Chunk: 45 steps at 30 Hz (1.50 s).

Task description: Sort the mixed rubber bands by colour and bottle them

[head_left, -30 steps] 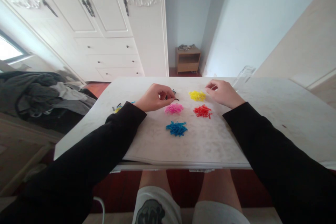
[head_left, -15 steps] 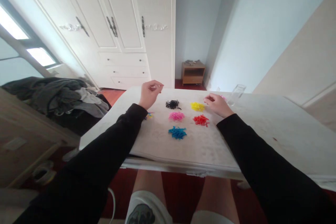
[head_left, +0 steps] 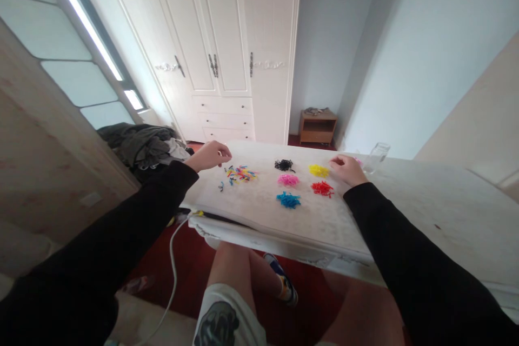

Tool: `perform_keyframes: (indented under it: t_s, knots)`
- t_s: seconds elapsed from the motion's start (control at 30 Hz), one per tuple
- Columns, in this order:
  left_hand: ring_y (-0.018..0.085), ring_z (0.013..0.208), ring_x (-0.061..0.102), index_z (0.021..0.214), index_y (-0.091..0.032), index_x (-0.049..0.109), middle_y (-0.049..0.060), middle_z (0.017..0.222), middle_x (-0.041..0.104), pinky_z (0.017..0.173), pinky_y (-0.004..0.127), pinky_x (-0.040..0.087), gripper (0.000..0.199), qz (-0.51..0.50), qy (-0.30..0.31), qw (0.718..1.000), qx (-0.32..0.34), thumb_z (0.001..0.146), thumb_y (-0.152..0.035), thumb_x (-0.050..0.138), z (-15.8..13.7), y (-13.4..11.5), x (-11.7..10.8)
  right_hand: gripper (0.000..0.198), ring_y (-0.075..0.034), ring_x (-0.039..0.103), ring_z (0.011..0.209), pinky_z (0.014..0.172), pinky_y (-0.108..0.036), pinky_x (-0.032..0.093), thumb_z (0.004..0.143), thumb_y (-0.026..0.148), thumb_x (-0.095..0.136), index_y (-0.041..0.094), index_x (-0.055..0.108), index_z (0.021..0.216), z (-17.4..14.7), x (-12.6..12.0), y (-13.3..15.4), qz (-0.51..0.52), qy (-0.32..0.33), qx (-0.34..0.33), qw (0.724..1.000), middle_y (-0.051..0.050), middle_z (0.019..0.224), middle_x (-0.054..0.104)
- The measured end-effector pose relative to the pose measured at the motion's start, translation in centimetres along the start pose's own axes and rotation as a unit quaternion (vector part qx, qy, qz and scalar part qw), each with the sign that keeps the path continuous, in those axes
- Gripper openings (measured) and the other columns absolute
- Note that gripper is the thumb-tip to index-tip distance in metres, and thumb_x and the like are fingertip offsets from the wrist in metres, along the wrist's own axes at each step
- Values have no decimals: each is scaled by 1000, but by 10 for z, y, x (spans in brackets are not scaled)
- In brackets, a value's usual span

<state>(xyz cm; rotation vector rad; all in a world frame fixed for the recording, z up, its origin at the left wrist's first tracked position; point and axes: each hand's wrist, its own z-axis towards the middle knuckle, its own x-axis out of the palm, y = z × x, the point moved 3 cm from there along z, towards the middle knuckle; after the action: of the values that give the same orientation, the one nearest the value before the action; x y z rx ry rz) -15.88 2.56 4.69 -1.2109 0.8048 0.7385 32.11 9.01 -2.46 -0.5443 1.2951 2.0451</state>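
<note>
My left hand [head_left: 211, 155] hovers at the upper left edge of a mixed pile of small coloured pieces [head_left: 242, 174], its fingers curled together. Whatever they may hold is too small to make out. My right hand [head_left: 349, 170] rests closed on the table, right of the yellow pile [head_left: 319, 171]; its palm side is hidden. Between the hands lie sorted piles of thin, bendy bits: black [head_left: 284, 165], pink [head_left: 288, 180], red [head_left: 322, 189] and blue [head_left: 288, 200]. A few dark and blue bits [head_left: 221, 187] lie apart, left of the mixed pile.
A clear glass jar [head_left: 377, 158] stands tilted in view behind my right hand, with some pink bits [head_left: 358, 161] beside it. The white table [head_left: 251, 208] has a worn front edge. A white cable [head_left: 172, 259] hangs at its left. Dark clothes [head_left: 140, 146] are heaped beyond.
My left hand has moved from near the black pile leftwards to the mixed pile, which shows more fully. My right hand stays near the yellow pile. The view has turned left.
</note>
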Motion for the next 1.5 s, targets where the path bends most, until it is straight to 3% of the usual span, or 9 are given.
perform_keyframes:
  t_s: [0.1, 0.2, 0.3, 0.63, 0.87, 1.07, 1.23, 1.37, 1.5]
  knots:
    - [16, 56, 67, 72, -16, 77, 3, 60, 70, 55, 22, 47, 14, 51, 99, 994, -16, 69, -30, 75, -13, 16, -2, 16, -23, 67, 77, 77, -35, 50, 75, 32, 59, 19, 68, 74, -2, -1, -3, 5, -5, 4, 1000, -7, 79, 75]
    - [18, 64, 70, 78, -19, 81, 2, 73, 77, 59, 23, 49, 24, 43, 193, 980, -4, 58, -31, 85, -24, 25, 1, 16, -23, 68, 77, 78, -35, 51, 73, 32, 59, 19, 68, 73, -3, -1, -6, 10, -5, 4, 1000, -7, 79, 75]
    - [17, 70, 69, 86, -19, 82, 3, 84, 80, 64, 23, 49, 30, 47, 236, 970, 28, 58, -29, 84, -30, 30, 9, 16, -23, 68, 76, 78, -35, 51, 72, 32, 59, 19, 68, 72, -3, -1, -9, 10, -3, 6, 1000, -7, 78, 75]
    - [16, 74, 66, 71, -17, 74, 3, 78, 76, 73, 24, 48, 9, 46, 225, 971, 69, 70, -26, 74, -28, 28, 26, 15, -22, 67, 75, 74, -33, 50, 70, 31, 61, 20, 70, 70, -2, 2, -14, 2, 9, 14, 1000, -7, 75, 75]
    - [16, 73, 64, 88, -16, 73, 2, 82, 73, 67, 23, 45, 23, 64, 197, 975, 76, 72, -33, 75, -23, 25, 29, 15, -21, 66, 73, 72, -33, 50, 69, 31, 61, 20, 70, 69, -5, 1, -9, -1, 21, 10, 1000, -6, 73, 75]
    - [15, 68, 60, 75, -18, 72, 1, 73, 69, 65, 23, 43, 20, 81, 183, 976, 88, 73, -37, 73, -24, 21, 32, 14, -22, 66, 73, 71, -33, 51, 68, 30, 61, 20, 71, 69, -5, 1, -7, -2, 29, 6, 1000, -6, 73, 75]
    - [15, 69, 59, 81, -18, 74, 2, 76, 69, 65, 23, 42, 22, 96, 133, 981, 100, 78, -39, 70, -21, 9, 35, 13, -21, 65, 71, 70, -33, 51, 69, 30, 62, 20, 71, 67, -6, 0, -6, -6, 34, 2, 999, -6, 72, 75]
    - [15, 72, 60, 97, -17, 75, 4, 82, 71, 67, 23, 43, 26, 104, 98, 984, 103, 85, -36, 62, -13, 3, 34, 14, -21, 64, 70, 69, -33, 50, 69, 31, 62, 20, 71, 68, -6, 0, -6, -10, 41, 1, 999, -7, 73, 75]
    - [17, 81, 63, 101, -16, 77, 7, 94, 73, 73, 24, 46, 30, 109, 90, 982, 125, 87, -37, 61, -5, -3, 36, 15, -21, 65, 71, 72, -34, 50, 69, 31, 62, 19, 72, 69, -6, 1, -6, -10, 45, -1, 999, -7, 74, 76]
